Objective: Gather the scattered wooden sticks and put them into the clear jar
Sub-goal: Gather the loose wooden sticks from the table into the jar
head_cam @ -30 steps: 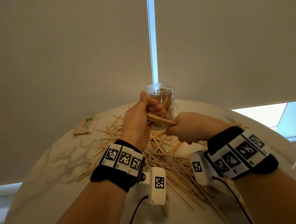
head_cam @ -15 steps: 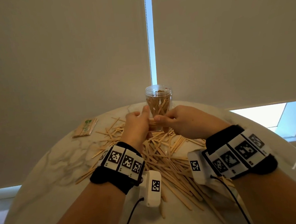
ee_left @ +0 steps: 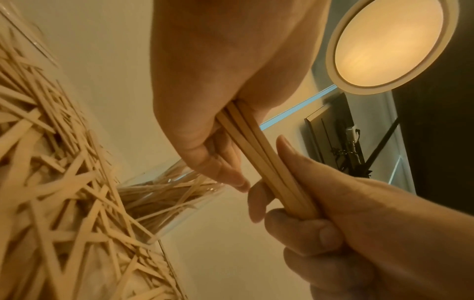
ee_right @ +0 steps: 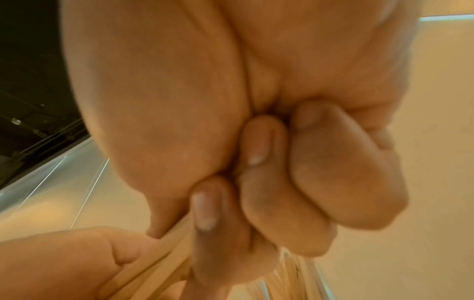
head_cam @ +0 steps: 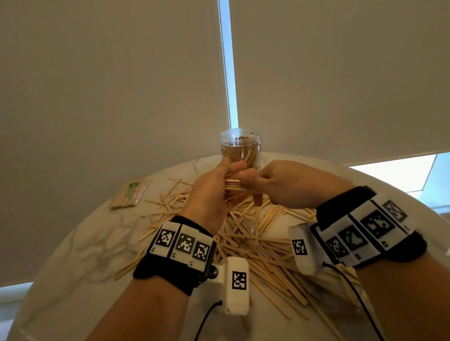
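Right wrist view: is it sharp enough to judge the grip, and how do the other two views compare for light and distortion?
Right wrist: soft and blurred, the right hand fills the frame, sticks barely show. Left wrist: warm orange cast, glare from the ceiling lamp, yet the bundle of sticks is sharp. Head: evenly lit, wide-angle bending of the table edge, bright window strip.

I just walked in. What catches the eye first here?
Two hands, the left hand and the right hand, hold a small bundle of sticks between them above a heap of loose sticks on a marble table. Behind them stands a clear jar with sticks inside.
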### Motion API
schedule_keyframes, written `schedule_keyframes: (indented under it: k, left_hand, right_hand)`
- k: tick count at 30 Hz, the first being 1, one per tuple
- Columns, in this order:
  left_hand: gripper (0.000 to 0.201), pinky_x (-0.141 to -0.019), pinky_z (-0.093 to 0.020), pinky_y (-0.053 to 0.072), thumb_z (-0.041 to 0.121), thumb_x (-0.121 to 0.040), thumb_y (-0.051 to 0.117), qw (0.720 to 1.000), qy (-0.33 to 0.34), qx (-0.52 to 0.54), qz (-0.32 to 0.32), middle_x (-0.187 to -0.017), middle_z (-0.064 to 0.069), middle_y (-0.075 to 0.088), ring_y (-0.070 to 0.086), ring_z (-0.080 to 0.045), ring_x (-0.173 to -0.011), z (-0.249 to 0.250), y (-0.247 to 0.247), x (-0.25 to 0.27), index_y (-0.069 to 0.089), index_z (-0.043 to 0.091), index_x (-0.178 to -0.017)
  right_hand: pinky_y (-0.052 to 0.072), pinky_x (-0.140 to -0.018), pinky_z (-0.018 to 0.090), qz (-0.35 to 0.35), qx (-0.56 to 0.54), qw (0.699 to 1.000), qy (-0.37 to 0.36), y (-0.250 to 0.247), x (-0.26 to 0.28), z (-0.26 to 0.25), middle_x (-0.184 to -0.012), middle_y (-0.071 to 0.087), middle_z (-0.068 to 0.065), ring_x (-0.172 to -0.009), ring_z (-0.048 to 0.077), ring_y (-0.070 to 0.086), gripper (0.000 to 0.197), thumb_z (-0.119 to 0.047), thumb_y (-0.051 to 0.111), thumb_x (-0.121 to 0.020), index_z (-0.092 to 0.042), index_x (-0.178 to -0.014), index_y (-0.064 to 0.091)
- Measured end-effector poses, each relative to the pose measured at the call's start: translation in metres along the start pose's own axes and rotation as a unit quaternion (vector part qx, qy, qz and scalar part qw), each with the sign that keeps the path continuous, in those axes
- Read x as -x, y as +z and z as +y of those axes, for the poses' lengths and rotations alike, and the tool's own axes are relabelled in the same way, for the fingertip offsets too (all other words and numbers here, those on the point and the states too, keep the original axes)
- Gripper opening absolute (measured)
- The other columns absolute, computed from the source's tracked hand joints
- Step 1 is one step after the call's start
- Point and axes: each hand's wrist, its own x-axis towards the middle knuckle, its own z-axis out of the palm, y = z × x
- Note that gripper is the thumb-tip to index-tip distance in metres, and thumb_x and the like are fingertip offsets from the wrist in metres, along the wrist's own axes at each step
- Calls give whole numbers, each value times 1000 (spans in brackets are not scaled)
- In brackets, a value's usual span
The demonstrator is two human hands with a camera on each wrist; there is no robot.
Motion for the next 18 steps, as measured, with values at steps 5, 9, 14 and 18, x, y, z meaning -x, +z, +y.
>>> schedule_keyframes:
  k: [5, 9, 14, 18]
  left_hand:
    - [46, -92, -40, 53, 49, -101, 44, 1000, -13, -6, 12, -106, -7, 75, 69, -24, -105, -1, 0, 1, 68, 14, -117]
    - [45, -86, -37, 56, 53, -98, 48, 998, -19, 23, 53, -111, -8, 71, 67, -23, -105, 1, 0, -1, 61, 17, -121]
    - [55, -97, -41, 52, 18, -92, 64, 990, 19, -100, 93, -111, 2, 58, 58, -14, -101, 15, -8, -23, 42, 20, -142]
    - [109, -109, -52, 40, 42, -70, 85, 977, 20, -202, 58, -141, -11, 48, 47, -28, -128, 35, -6, -63, 15, 30, -153]
  right_hand:
    - [36, -59, 26, 21, 14, 1000, 9, 3, -3, 4, -55, 57, -5, -53, 9, 52, 64, -63, 38, -98, -18, -67, 73]
    - [38, -59, 29, 59, 22, 997, 44, -7, -4, 14, -57, 58, -2, -57, 14, 56, 64, -64, 37, -97, -20, -68, 73]
    - [37, -59, 31, 157, 31, 983, 87, -34, -15, 25, -66, 60, -2, -63, 15, 56, 55, -61, 36, -99, -20, -83, 68]
    - [38, -70, 33, 196, 110, 970, 96, -63, -54, 11, -82, 58, 0, -82, 22, 56, 42, -60, 44, -97, -20, -93, 57]
